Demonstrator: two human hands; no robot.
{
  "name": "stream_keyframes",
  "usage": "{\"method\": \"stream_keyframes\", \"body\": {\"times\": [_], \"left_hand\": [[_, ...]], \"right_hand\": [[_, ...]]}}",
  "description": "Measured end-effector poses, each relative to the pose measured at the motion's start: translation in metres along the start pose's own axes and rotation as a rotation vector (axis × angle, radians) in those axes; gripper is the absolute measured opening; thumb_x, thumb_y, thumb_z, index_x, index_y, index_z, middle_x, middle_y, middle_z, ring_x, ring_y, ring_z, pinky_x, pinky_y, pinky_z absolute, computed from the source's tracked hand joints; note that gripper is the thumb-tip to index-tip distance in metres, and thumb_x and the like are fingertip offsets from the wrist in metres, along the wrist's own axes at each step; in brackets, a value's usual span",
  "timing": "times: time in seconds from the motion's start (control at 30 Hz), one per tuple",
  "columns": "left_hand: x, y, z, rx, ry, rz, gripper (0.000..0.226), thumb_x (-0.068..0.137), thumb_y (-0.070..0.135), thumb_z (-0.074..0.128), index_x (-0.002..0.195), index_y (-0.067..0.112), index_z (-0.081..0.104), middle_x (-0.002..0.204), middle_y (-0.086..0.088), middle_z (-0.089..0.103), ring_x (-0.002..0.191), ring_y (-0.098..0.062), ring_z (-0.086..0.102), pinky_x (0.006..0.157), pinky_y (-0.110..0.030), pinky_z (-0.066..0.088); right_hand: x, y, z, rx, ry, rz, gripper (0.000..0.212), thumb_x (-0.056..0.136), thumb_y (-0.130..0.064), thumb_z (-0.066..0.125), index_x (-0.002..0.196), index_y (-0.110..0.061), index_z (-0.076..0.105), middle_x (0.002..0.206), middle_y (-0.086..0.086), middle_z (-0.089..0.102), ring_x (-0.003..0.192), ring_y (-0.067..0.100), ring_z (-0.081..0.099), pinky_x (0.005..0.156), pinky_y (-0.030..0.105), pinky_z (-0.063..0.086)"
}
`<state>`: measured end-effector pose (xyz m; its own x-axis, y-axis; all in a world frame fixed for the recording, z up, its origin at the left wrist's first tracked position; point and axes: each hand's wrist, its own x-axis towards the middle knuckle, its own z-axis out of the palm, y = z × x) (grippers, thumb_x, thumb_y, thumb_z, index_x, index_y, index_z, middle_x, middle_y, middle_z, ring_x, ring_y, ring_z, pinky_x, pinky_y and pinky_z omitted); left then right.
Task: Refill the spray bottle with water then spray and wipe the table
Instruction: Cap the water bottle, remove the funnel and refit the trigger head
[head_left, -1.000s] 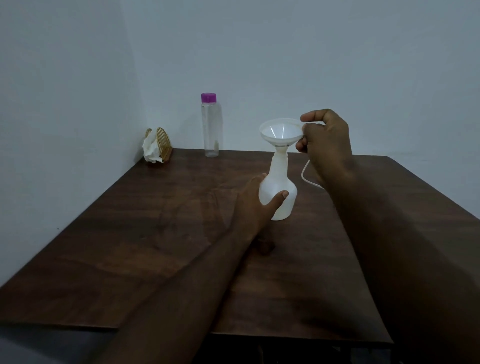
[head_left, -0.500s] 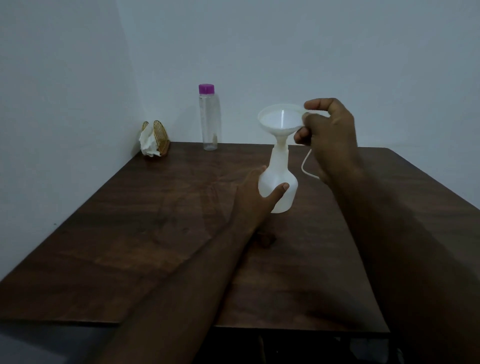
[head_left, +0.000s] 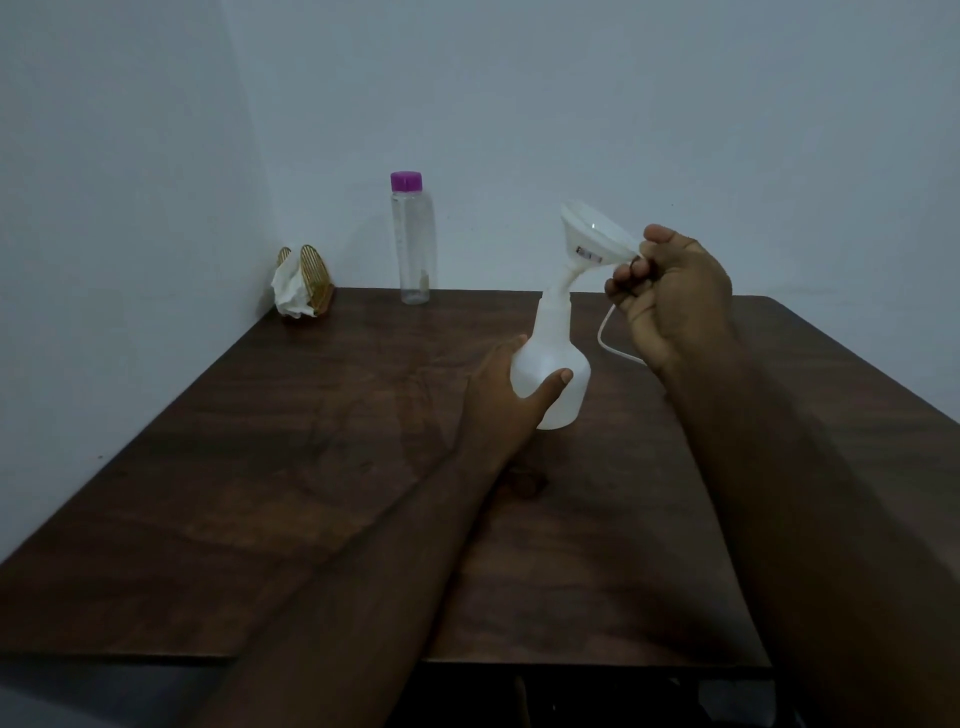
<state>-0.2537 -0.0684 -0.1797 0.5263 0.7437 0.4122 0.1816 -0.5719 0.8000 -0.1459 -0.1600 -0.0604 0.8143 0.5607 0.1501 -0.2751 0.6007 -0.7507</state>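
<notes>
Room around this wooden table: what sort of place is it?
Probably a plain home dining corner: a dark wooden table against bare white walls, a gold napkin holder with tissue, and a clear water bottle with a purple cap.

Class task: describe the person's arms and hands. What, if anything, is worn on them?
Both forearms are bare: no sleeves, watch or gloves show. The left hand shows nothing worn; a dark ring-like spot on the right hand is unclear.
</notes>
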Motion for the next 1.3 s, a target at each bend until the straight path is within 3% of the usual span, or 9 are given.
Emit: {"method": "stream_keyframes", "body": {"times": [0.3, 0.43, 0.6, 0.87, 1.03, 1.17, 1.3], "left_hand": [[0.000, -0.001, 0.000, 0.002, 0.008, 0.007, 0.067, 0.080, 0.055, 0.068, 0.134, 0.020, 0.047, 0.128, 0.006, 0.056, 0.103, -0.002, 0.048, 0.086, -0.018, 0.042], [0.000, -0.001, -0.001, 0.008, 0.002, 0.017, 0.066, 0.081, 0.054, 0.068, 0.134, 0.020, 0.047, 0.126, 0.007, 0.055, 0.102, -0.001, 0.047, 0.079, -0.010, 0.037], [0.001, -0.002, -0.001, -0.002, 0.013, 0.013, 0.067, 0.080, 0.054, 0.069, 0.135, 0.020, 0.048, 0.128, 0.005, 0.056, 0.104, -0.003, 0.048, 0.090, -0.023, 0.046], [0.001, -0.003, 0.000, 0.005, 0.007, 0.005, 0.069, 0.081, 0.054, 0.069, 0.135, 0.019, 0.047, 0.130, 0.002, 0.055, 0.103, -0.003, 0.046, 0.084, -0.017, 0.039], [0.001, -0.002, -0.002, -0.004, 0.001, 0.008, 0.068, 0.081, 0.055, 0.068, 0.135, 0.020, 0.047, 0.130, 0.003, 0.056, 0.103, -0.002, 0.047, 0.084, -0.017, 0.039], [0.002, -0.002, -0.001, 0.000, -0.001, -0.009, 0.070, 0.080, 0.054, 0.069, 0.137, 0.020, 0.045, 0.134, 0.002, 0.054, 0.106, -0.003, 0.046, 0.087, -0.019, 0.040], [0.001, -0.002, -0.001, -0.005, 0.000, -0.004, 0.069, 0.080, 0.053, 0.069, 0.136, 0.020, 0.046, 0.133, 0.003, 0.055, 0.106, -0.003, 0.047, 0.088, -0.020, 0.042]], "right_hand": [[0.002, -0.002, -0.004, 0.066, 0.002, 0.050, 0.021, 0.095, 0.005, 0.039, 0.098, -0.008, 0.055, 0.054, 0.002, 0.045, 0.047, 0.013, 0.050, 0.060, 0.029, 0.050], [0.004, 0.001, -0.009, 0.073, 0.009, 0.088, 0.018, 0.095, 0.002, 0.041, 0.102, -0.008, 0.054, 0.054, 0.002, 0.045, 0.046, 0.013, 0.050, 0.063, 0.029, 0.050], [0.005, 0.002, -0.011, 0.065, 0.036, 0.081, 0.018, 0.095, 0.001, 0.040, 0.103, -0.008, 0.054, 0.054, 0.002, 0.044, 0.048, 0.013, 0.049, 0.062, 0.029, 0.049], [0.003, -0.008, -0.001, 0.127, -0.051, 0.011, 0.021, 0.094, 0.005, 0.040, 0.098, -0.008, 0.055, 0.055, 0.003, 0.046, 0.049, 0.014, 0.050, 0.061, 0.029, 0.049], [0.001, -0.003, -0.005, -0.109, -0.080, -0.011, 0.021, 0.095, 0.005, 0.040, 0.103, -0.008, 0.056, 0.058, 0.003, 0.047, 0.054, 0.015, 0.048, 0.062, 0.030, 0.050], [0.003, -0.008, -0.010, 0.041, -0.116, -0.010, 0.020, 0.096, 0.004, 0.041, 0.099, -0.009, 0.056, 0.055, 0.002, 0.047, 0.052, 0.015, 0.050, 0.061, 0.029, 0.050], [0.002, -0.001, -0.018, -0.080, -0.097, -0.002, 0.021, 0.096, 0.004, 0.040, 0.102, -0.009, 0.055, 0.056, 0.001, 0.048, 0.055, 0.014, 0.049, 0.063, 0.030, 0.049]]}}
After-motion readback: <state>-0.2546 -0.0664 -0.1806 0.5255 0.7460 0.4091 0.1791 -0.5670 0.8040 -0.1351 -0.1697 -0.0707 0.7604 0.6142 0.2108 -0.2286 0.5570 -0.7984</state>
